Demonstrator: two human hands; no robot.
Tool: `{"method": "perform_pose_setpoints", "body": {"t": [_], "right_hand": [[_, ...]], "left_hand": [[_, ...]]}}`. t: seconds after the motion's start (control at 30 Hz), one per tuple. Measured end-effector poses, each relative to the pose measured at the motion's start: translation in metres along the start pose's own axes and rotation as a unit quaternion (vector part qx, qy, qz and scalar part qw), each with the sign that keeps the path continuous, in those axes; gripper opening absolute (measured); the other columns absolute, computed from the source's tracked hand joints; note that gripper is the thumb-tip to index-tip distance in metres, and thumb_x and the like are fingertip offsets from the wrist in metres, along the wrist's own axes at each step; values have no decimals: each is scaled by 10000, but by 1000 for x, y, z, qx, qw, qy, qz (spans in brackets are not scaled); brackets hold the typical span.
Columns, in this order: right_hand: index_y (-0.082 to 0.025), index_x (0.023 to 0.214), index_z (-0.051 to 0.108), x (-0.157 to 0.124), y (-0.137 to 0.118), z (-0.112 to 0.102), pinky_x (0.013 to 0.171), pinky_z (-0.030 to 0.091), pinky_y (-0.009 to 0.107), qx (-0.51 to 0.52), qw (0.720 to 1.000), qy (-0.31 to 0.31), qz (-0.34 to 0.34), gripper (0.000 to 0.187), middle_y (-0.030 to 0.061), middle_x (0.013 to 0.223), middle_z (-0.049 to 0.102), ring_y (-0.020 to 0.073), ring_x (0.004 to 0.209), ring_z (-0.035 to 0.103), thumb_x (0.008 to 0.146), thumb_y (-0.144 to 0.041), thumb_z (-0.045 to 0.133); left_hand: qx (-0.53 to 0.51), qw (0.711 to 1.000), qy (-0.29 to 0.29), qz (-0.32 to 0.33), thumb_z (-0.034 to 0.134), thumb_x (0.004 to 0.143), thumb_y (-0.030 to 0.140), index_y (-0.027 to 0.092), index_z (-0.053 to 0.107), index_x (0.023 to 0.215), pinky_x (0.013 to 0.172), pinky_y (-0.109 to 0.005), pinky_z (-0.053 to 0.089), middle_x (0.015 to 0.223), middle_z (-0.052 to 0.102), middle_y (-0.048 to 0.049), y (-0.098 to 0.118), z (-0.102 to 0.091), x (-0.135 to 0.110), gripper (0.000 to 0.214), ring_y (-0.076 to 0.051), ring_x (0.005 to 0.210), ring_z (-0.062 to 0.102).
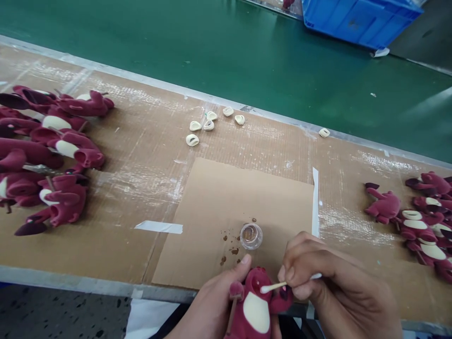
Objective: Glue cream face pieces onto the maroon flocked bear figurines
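Note:
My left hand grips a small maroon flocked bear figure with a cream belly, thumb on its head, at the bottom edge of the view. My right hand pinches a cotton swab, whose white tip touches the figure's face. Just beyond them a small clear jar with brownish liquid stands on a cardboard sheet, with brown drips beside it.
A pile of maroon figures lies at the left, another pile at the right. Several cream muzzle pieces lie near the table's far edge. Beyond runs a green conveyor belt with a blue crate.

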State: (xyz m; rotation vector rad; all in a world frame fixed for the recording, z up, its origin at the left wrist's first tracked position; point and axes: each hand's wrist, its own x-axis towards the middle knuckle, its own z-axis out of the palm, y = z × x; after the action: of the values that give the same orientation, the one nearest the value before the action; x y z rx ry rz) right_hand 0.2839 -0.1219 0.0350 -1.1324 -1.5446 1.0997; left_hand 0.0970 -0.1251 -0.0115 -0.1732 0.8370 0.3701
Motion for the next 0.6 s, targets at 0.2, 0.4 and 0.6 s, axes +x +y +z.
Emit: {"method": "perform_pose_setpoints", "body": {"t": [0.2, 0.4, 0.6], "right_hand": [[-154, 977, 640, 2, -4, -3, 772, 589, 289, -64, 996, -52, -42, 129, 38, 845, 716, 132, 769, 690, 1002, -43, 581], [-180, 1004, 611, -3, -14, -6, 746, 605, 303, -98, 992, -70, -31, 298, 47, 849, 690, 154, 784, 662, 905, 80, 506], [-170, 999, 627, -2, -18, 0, 805, 612, 302, -95, 990, -92, -40, 284, 49, 863, 713, 142, 793, 664, 940, 75, 496]], "left_hand": [[41, 999, 15, 29, 862, 809, 453, 148, 715, 703, 608, -235, 494, 715, 633, -23, 3, 8, -12, 354, -149, 661, 536], [123, 989, 17, 81, 785, 845, 599, 186, 710, 659, 664, -317, 546, 673, 690, -55, 5, 11, -15, 459, -190, 626, 596], [128, 988, 30, 83, 812, 811, 603, 191, 716, 668, 620, -310, 533, 670, 682, -53, 2, 7, -16, 446, -192, 621, 588]]}}
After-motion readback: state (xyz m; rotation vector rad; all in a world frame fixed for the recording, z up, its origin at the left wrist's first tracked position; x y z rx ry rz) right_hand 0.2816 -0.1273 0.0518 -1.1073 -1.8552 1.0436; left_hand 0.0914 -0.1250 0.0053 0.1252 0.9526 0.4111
